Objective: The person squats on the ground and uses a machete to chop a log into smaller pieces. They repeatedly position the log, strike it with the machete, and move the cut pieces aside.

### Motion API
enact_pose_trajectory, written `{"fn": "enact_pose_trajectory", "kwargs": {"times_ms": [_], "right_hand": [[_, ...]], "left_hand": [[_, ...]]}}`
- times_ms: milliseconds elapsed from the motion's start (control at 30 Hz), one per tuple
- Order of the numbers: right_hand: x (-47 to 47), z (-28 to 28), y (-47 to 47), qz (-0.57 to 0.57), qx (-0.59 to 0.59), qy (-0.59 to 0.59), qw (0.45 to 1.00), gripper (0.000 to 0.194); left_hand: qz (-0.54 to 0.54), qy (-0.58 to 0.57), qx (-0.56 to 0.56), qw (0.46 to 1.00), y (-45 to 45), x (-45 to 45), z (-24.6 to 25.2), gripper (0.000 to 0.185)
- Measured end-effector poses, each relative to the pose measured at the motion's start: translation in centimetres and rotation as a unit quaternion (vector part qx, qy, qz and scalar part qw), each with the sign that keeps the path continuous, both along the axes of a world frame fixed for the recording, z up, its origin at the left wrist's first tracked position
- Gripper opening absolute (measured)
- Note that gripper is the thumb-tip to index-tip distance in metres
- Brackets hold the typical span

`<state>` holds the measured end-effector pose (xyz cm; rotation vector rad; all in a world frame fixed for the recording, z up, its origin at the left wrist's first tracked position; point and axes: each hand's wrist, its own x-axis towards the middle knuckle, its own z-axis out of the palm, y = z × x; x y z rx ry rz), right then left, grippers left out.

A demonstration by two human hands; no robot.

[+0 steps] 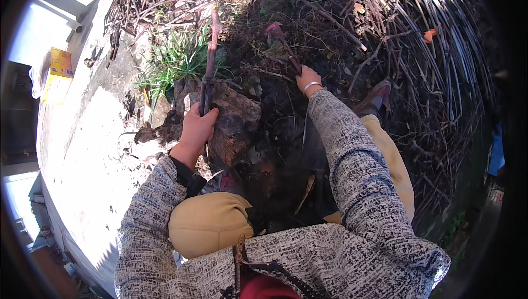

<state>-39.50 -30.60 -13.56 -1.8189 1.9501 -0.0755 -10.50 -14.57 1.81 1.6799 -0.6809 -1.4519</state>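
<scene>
My left hand (197, 126) is wrapped around a bundle of wooden sticks (209, 60), which point away from me across a rough wood block (237, 113). My right hand (308, 78), with a silver bangle at the wrist, grips the dark handle of a tool (293, 60). The tool's far end is blurred among dry twigs, so its kind cannot be told. A pinkish scrap (273, 27) shows near that end. Green grass (177, 60) grows just left of the sticks. Between my knees the ground is in deep shadow.
Piled brushwood (165, 2) lies at the far left, and long thin canes (429, 43) are stacked on the right. An orange scrap (429, 35) is caught among the canes. Sunlit concrete (82, 146) stretches along the left, with a yellow box (57, 78) near its edge. My shoe (377, 95) rests by the canes.
</scene>
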Motion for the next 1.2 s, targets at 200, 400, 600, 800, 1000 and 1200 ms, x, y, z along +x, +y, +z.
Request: {"fn": "enact_pose_trajectory", "kwargs": {"times_ms": [200,400,600,800,1000,1200], "right_hand": [[-2.0,5.8,2.9,-0.075,-0.032,0.019,0.996,0.027],[-5.5,10.9,5.1,-0.207,0.078,-0.376,0.9,0.024],[-5.6,13.5,5.1,-0.109,0.065,-0.118,0.985,0.028],[-6.5,13.7,6.0,0.035,0.108,-0.058,0.992,0.017],[-7.6,14.5,6.6,-0.215,0.087,-0.433,0.871,0.029],[-6.7,19.2,7.5,0.191,0.041,0.267,0.944,0.03]], "left_hand": [[-0.073,-0.025,-0.028,0.997,0.0,0.2,0.9,0.017],[-0.131,-0.077,-0.104,0.983,-1.5,1.2,6.6,0.023],[-0.099,-0.101,-0.189,0.972,-1.0,0.9,16.3,0.017],[-0.005,-0.015,-0.241,0.97,2.1,-0.5,21.6,0.015],[0.058,0.198,-0.227,0.952,4.8,-3.2,20.6,0.01],[0.078,0.225,-0.185,0.953,6.0,-4.9,15.5,0.014]]}}
